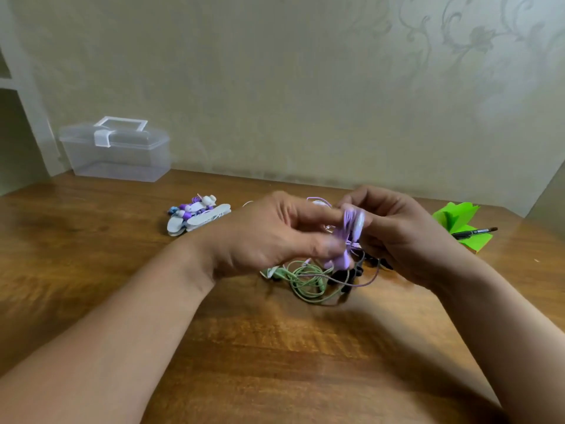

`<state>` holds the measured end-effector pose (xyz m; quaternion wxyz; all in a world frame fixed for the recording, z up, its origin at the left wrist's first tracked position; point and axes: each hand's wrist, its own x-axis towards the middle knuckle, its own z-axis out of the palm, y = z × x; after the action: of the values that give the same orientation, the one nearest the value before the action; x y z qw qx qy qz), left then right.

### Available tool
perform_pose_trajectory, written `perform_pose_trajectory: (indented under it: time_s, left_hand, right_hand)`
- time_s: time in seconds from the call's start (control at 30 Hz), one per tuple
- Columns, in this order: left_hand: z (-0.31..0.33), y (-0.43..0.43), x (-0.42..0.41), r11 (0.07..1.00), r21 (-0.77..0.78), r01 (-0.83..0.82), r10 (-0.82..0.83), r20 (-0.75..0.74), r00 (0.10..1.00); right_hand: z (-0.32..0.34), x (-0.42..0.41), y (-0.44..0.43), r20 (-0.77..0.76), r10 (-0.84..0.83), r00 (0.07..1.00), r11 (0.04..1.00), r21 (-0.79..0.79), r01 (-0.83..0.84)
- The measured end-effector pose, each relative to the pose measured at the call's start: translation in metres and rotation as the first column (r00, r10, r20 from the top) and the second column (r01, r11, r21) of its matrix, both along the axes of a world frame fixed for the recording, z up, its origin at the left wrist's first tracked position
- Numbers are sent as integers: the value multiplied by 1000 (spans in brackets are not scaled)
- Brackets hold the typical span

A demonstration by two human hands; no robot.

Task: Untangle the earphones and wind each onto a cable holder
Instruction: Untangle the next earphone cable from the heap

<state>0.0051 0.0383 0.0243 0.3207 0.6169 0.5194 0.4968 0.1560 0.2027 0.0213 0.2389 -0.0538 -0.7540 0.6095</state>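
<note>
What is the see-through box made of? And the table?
The box looks like clear plastic: you see straight through it. The table looks like varnished wood, with brown grain and a soft shine; it might be veneer.

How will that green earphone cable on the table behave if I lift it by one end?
The green earphone cable lies in loose loops, so it will probably hang limp. It crosses a purple cable and black earphones, so lifting may drag those along. Thin, so likely light.
</note>
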Motion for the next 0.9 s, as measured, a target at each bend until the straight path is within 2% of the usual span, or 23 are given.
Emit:
perform_pose_trajectory:
  time_s: [0.07, 0.1, 0.2, 0.23, 0.37, 0.5, 0.63, 0.7, 0.8, 0.9]
  left_hand:
    - [5, 0, 6, 993, 96, -67, 50, 166, 985]
    - [7, 1, 7, 985, 118, -128, 94, 257, 962]
    - [9, 4, 6, 950, 137, -281, 214, 370, 904]
    - [7, 5, 2, 940, 137, -313, 249, 352, 902]
    - [-6, 13, -16, 901, 192, -390, 369, 135, 919]
    - [-15, 18, -23, 849, 203, -488, 520, -154, 840]
    - [-19, 17, -17, 808, 221, -546, 585, -405, 702]
    - [-20, 19, -14, 781, 249, -573, 620, -430, 656]
    - [-23, 21, -14, 769, 246, -590, 633, -424, 648]
    - [-21, 19, -13, 804, 190, -563, 575, -486, 658]
  right_hand:
    - [-7, -8, -12, -1, 11, 1000, 999, 46, -11]
    - [-10, -11, -17, 0, -10, 1000, 993, 120, 10]
    - [-15, -14, -28, 48, -169, 984, 878, 460, 129]
    - [-15, -13, -31, 67, -211, 975, 839, 524, 146]
    - [-15, -12, -33, 78, -321, 944, 758, 618, 207]
    - [-14, -9, -29, 29, -382, 923, 690, 673, 265]
    - [-12, -7, -28, 6, -386, 922, 620, 742, 254]
    - [-10, -5, -30, 70, -368, 927, 611, 770, 184]
    - [-11, -5, -36, 122, -316, 941, 586, 805, 92]
    - [-9, -4, -28, 48, -362, 931, 571, 801, 181]
